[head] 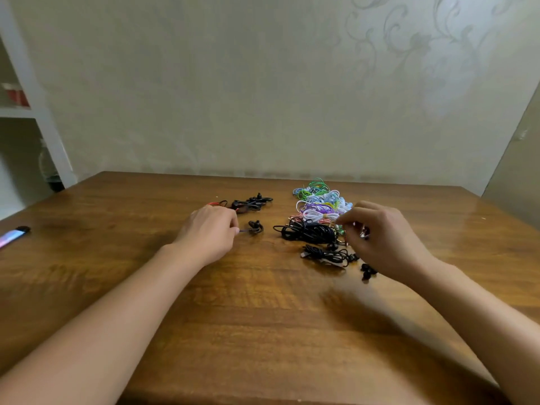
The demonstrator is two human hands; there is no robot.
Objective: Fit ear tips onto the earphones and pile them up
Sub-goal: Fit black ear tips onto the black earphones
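Note:
My left hand pinches the cable of a black earphone that lies on the wooden table. Behind it sits a small pile of black and red earphones. My right hand hovers over a black coiled earphone bundle with its fingers curled around something small and dark; what it is stays unclear. A heap of coloured coiled earphones lies further back. Another black earphone tangle and loose black ear tips rest by my right wrist.
A slim pastel-coloured device lies at the table's left edge. A white shelf unit stands to the left and a patterned wall rises right behind the table's far edge.

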